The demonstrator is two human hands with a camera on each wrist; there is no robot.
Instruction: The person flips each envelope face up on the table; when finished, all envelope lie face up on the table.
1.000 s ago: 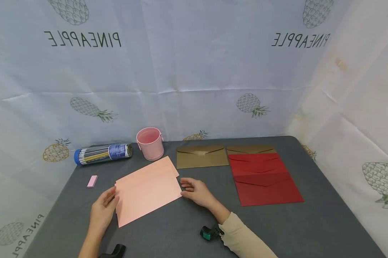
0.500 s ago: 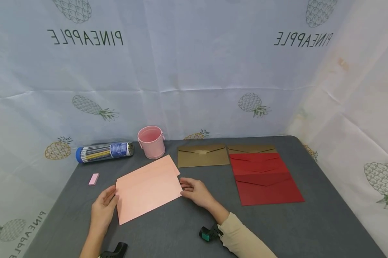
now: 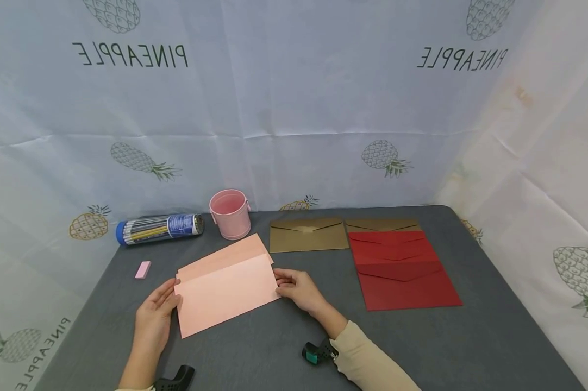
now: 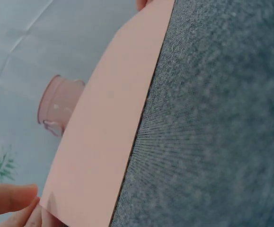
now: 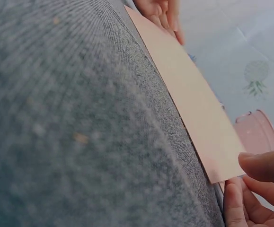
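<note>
A pink envelope [image 3: 227, 301], plain side up with no flap showing, is tilted up at its near edge over another pink envelope [image 3: 225, 255] that shows along its far side. My left hand [image 3: 154, 312] holds its left edge, thumb on top and fingers beneath. At the opposite edge my right hand [image 3: 299, 290] pinches it between thumb and fingers. In the left wrist view the envelope [image 4: 110, 109] slants above the dark cloth. The right wrist view shows my right thumb [image 5: 264, 166] by the envelope's corner, with curled fingers below.
Gold envelopes [image 3: 308, 241] lie at the back, and overlapping red envelopes [image 3: 406, 293] lie to the right. A pink bucket [image 3: 231, 220] stands behind, beside a tube of pencils [image 3: 159, 229]. A pink eraser [image 3: 143, 270] lies at left on the grey tablecloth [image 3: 421, 353].
The upper pink envelope has shifted toward me and its near side has lifted, so more of the lower one shows. Both hands keep to its two ends.
</note>
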